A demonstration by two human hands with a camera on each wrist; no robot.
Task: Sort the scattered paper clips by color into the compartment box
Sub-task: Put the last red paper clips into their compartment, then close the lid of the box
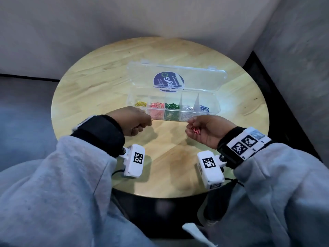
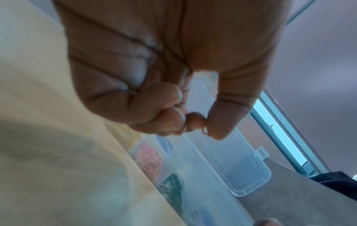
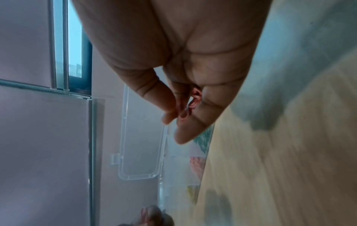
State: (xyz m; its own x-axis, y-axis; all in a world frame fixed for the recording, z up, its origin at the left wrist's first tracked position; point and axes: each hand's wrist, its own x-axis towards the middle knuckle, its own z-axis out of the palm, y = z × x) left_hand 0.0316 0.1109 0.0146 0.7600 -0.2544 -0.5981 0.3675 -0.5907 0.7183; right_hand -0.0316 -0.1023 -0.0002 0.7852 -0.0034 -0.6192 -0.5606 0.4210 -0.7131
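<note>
A clear compartment box stands open on the round wooden table, lid leaning back. From left to right its compartments hold yellow, pink, green, white and blue clips. My left hand hovers just before the box's left end, fingers curled, thumb and forefinger pinching a small clip. My right hand is palm-up before the box's right half, cupping a bunch of pink clips, also seen between its fingers as pink clips.
A grey sofa wraps the table at the back and both sides. A wrist camera hangs under each forearm above the table's near edge. Bare wood lies between my hands and the table's front rim.
</note>
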